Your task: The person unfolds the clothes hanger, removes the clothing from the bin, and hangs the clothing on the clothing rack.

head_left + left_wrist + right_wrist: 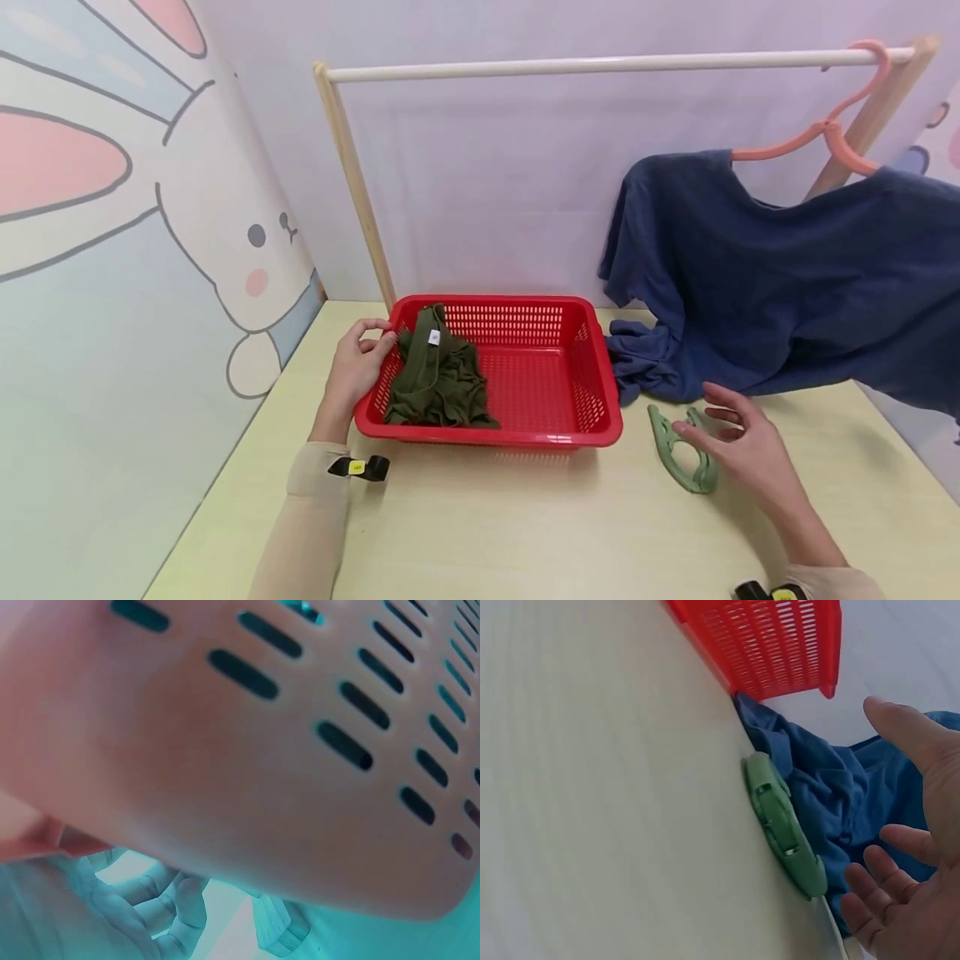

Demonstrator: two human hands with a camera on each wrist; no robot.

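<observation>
Pale wall (487, 192) behind, rabbit mural (213, 217) on the left; light yellow tabletop (480, 525) in front. Rack with a white rod (600, 65) on wooden posts; a navy shirt (787, 283) hangs at the rod's right end from a pinkish-orange hanger (831, 127), its lower cloth bunched on the table. Red basket (487, 435) at mid-table, perforated sides; dark green garment (442, 375) crumpled in its left half, white tag showing. Left hand (356, 362) grips the basket's left rim, thumb and forefinger at the edge. Green hanger (789, 840) lies on the tabletop right of the basket, near the bunched cloth. Right hand (750, 442) hovers just beside it, fingers loosely bent, grasping nothing. Tan sleeves; black band at each wrist.
</observation>
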